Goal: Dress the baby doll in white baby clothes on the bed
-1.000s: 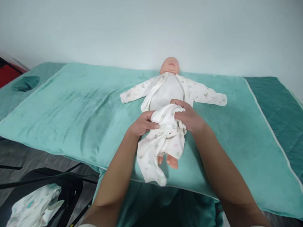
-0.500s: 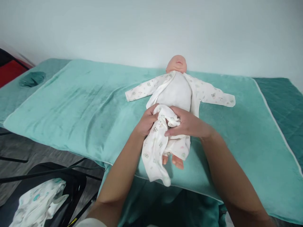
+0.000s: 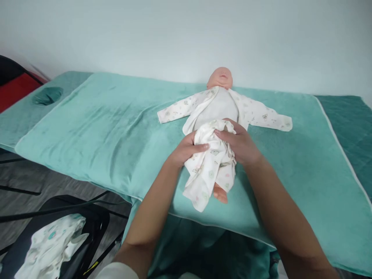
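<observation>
A baby doll (image 3: 220,78) lies on its back, its head toward the wall. It wears a white printed top (image 3: 263,114), open at the front, with both sleeves spread out sideways. Over its legs, my left hand (image 3: 187,149) and my right hand (image 3: 240,143) grip a pair of white printed baby pants (image 3: 200,170), bunched at the upper end. One loose leg of the pants hangs toward me. Below the cloth shows one doll foot (image 3: 220,193); the other foot is hidden.
The doll rests on a padded bed with a green cover (image 3: 116,116). At lower left a black chair (image 3: 95,228) holds a crumpled white printed cloth (image 3: 55,244). A face hole (image 3: 48,95) is at the bed's left end, near a red object (image 3: 17,91).
Both hands have shifted on the bunched pants, the right one up and to the right. The loose leg hangs shorter and now covers one foot. The view has moved slightly left.
</observation>
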`<action>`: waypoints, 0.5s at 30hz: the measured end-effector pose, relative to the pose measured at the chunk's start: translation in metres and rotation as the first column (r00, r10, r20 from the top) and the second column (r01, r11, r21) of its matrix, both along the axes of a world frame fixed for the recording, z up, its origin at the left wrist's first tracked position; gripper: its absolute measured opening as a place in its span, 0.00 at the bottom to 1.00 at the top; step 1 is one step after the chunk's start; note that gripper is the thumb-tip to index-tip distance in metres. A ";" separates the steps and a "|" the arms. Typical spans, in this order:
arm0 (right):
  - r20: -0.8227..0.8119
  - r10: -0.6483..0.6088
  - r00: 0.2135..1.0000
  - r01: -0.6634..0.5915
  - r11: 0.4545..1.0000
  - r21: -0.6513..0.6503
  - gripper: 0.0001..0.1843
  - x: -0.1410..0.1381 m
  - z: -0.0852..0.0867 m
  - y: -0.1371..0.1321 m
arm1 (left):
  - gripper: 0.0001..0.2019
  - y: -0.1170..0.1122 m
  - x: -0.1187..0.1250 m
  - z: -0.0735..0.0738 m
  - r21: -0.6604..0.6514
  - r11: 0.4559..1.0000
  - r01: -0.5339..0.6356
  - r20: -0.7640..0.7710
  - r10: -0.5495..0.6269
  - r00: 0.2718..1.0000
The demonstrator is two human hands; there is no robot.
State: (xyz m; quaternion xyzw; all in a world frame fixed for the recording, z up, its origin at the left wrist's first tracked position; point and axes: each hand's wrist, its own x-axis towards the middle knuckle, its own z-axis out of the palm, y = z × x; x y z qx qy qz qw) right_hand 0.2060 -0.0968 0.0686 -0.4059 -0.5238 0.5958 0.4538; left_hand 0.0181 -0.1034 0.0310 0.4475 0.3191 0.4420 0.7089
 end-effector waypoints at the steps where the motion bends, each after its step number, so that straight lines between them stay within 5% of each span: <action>1: 0.055 0.027 0.998 -0.028 0.999 0.016 0.16 0.000 0.003 0.000 | 0.27 0.000 0.001 -0.001 -0.017 0.999 -0.039 0.037 0.039 0.999; 6: 0.480 0.237 0.845 -0.325 0.939 0.108 0.26 0.001 0.019 -0.001 | 0.27 0.004 0.004 -0.005 -0.075 0.981 -0.180 0.117 0.188 0.975; 9: 0.551 0.313 0.773 -0.405 0.913 0.050 0.23 0.002 0.023 -0.002 | 0.28 0.006 0.003 -0.005 -0.088 0.974 -0.207 0.084 0.215 0.973; 15: 0.302 0.174 0.937 -0.202 0.977 0.064 0.18 0.005 0.010 -0.001 | 0.29 0.000 0.008 0.001 -0.075 0.977 -0.199 0.055 0.203 0.978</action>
